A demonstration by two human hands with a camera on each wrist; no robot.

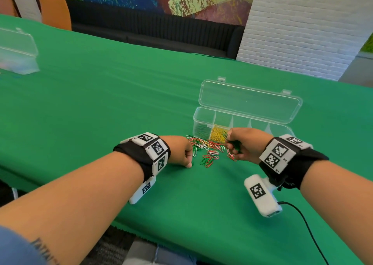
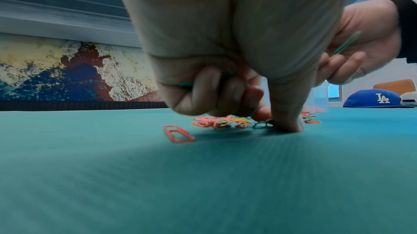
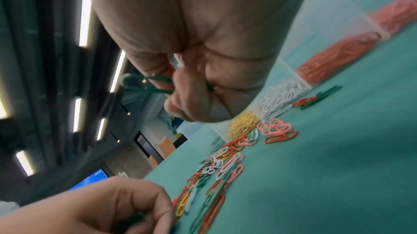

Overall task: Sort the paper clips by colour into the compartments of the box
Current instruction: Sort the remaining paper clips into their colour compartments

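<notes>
On the green tabletop (image 1: pixel 101 103) a loose pile of clips (image 1: pixel 207 149) lies just near of the open clear box (image 1: pixel 203 121), whose compartments hold sorted green, yellow, white and red ones. The left hand (image 1: pixel 179 150), at the pile's left edge, has curled fingers (image 2: pixel 203 91) grasping green clips, one fingertip pressing the cloth. The right hand (image 1: pixel 245 143), at the pile's right, is clenched on what looks like a bunch of green clips.

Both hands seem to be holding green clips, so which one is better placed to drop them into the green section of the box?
Probably the left hand. The green compartment is the box's leftmost, just beyond the loose pile, on that hand's side. The right hand, gripping green clips, sits before the yellow compartment and beyond.
</notes>
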